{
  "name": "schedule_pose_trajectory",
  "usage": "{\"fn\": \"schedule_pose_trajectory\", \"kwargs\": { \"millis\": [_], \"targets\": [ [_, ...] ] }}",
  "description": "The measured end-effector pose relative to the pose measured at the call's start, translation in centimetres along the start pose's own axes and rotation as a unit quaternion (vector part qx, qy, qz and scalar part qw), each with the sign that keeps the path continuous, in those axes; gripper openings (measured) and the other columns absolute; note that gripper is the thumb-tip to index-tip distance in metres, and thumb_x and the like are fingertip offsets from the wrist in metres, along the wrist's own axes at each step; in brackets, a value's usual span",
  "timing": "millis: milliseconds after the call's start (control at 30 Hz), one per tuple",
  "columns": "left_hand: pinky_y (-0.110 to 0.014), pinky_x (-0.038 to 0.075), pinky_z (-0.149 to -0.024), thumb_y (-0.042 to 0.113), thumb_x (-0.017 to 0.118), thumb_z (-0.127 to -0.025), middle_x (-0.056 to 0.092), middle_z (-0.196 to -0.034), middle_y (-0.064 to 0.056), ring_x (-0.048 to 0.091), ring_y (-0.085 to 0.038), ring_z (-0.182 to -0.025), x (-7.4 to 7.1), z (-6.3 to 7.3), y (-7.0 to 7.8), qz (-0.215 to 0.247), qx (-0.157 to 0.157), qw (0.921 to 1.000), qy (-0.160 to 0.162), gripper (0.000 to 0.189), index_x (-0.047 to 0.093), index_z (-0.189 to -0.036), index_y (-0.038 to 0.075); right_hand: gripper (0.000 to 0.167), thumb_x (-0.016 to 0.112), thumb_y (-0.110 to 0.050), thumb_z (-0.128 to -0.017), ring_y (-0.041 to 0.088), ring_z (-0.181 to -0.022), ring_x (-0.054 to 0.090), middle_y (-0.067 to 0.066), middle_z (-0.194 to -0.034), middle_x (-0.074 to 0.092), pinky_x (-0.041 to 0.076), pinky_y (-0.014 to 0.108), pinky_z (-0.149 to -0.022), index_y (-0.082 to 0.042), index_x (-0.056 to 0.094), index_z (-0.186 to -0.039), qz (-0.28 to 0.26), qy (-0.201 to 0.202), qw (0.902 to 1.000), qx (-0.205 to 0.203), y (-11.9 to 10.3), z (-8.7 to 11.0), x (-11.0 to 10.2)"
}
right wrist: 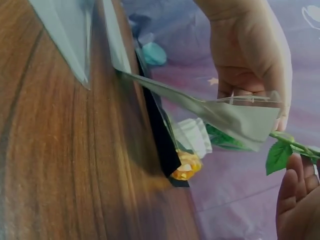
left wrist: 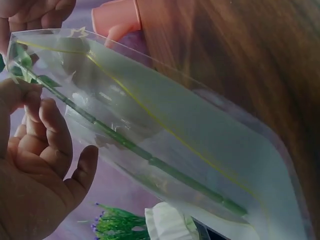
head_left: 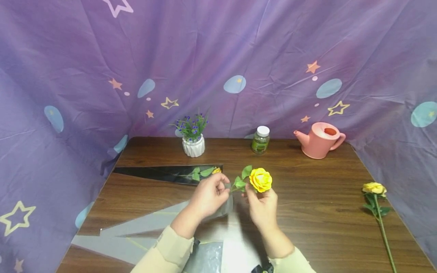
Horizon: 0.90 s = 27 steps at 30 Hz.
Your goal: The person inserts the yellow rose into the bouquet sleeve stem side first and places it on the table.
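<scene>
My right hand holds a yellow artificial rose close under its bloom. The rose's green stem runs down inside a long tapered flower sleeve, part clear and part whitish, with a yellow line along it. At the sleeve's mouth, my left hand pinches the film beside the stem. Green leaves sit between the two hands, just outside the sleeve's mouth in the right wrist view. The sleeve's narrow end points to the left over the table.
Behind the hands lies a black sleeve with another yellow rose in it. More sleeves lie at front left. A potted plant, a jar and a pink watering can stand at the back. Another rose lies at right.
</scene>
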<state>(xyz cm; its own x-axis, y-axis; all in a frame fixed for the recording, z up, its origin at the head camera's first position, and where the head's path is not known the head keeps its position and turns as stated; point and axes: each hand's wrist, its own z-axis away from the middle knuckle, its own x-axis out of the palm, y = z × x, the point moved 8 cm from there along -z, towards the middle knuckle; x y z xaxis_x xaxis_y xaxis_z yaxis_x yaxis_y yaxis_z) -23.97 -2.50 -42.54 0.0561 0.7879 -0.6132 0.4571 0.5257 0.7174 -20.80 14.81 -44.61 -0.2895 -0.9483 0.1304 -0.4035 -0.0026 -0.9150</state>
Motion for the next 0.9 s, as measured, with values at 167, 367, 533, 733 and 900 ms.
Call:
{"fn": "schedule_pose_trajectory", "kwargs": {
  "millis": [167, 367, 533, 733, 900],
  "targets": [
    [-0.027, 0.051, -0.066, 0.006, 0.075, -0.088, 0.058, -0.074, 0.009, 0.053, -0.005, -0.065, 0.1, -0.2, 0.2, 0.002, 0.011, 0.9998, -0.016, 0.021, 0.066, -0.108, 0.008, 0.02, 0.074, 0.014, -0.085, 0.001, -0.082, 0.067, 0.007, -0.09, 0.075, 0.055, 0.016, -0.077, 0.014, 0.07, -0.104, 0.084, 0.008, 0.996, -0.028, -0.3, 0.1, -0.3],
    [-0.028, 0.051, -0.066, 0.006, 0.074, -0.092, 0.062, -0.076, 0.007, 0.054, -0.005, -0.066, 0.3, 0.0, 0.1, 0.014, 0.011, 0.9998, -0.012, 0.018, 0.065, -0.107, 0.006, 0.04, 0.074, 0.02, -0.079, 0.004, -0.092, 0.067, 0.004, -0.101, 0.071, 0.057, 0.019, -0.083, 0.017, 0.059, -0.116, 0.056, 0.005, 0.9978, -0.035, 0.0, 0.4, -0.1],
    [-0.028, 0.051, -0.066, 0.005, 0.074, -0.093, 0.065, -0.077, 0.005, 0.055, -0.006, -0.065, 0.2, 0.1, 0.0, 0.014, 0.006, 0.9999, -0.006, 0.018, 0.065, -0.108, 0.006, 0.079, 0.08, 0.023, -0.072, 0.006, -0.109, 0.063, 0.008, -0.122, 0.06, 0.052, 0.02, -0.097, 0.013, 0.039, -0.139, 0.07, -0.001, 0.9912, -0.112, -0.7, 0.5, 0.1],
    [-0.031, 0.052, -0.07, 0.006, 0.071, -0.098, 0.067, -0.083, 0.003, 0.058, -0.008, -0.069, 0.2, 0.2, -0.3, 0.012, -0.004, 0.9998, -0.017, 0.015, 0.064, -0.112, 0.007, 0.072, 0.087, 0.016, -0.07, 0.014, -0.11, 0.069, 0.026, -0.116, 0.071, 0.052, 0.019, -0.099, 0.01, 0.053, -0.134, 0.154, -0.033, 0.9639, -0.215, -1.9, 0.7, 0.2],
    [-0.034, 0.053, -0.072, 0.005, 0.065, -0.1, 0.066, -0.086, 0.0, 0.058, -0.012, -0.071, -0.1, 0.2, -0.3, 0.02, -0.001, 0.9998, -0.005, 0.012, 0.063, -0.112, 0.006, 0.069, 0.084, 0.01, -0.072, 0.028, -0.1, 0.073, 0.022, -0.117, 0.073, 0.052, 0.017, -0.095, 0.007, 0.056, -0.135, 0.16, -0.086, 0.9543, -0.237, -1.6, 1.1, 0.7]
  ]
}}
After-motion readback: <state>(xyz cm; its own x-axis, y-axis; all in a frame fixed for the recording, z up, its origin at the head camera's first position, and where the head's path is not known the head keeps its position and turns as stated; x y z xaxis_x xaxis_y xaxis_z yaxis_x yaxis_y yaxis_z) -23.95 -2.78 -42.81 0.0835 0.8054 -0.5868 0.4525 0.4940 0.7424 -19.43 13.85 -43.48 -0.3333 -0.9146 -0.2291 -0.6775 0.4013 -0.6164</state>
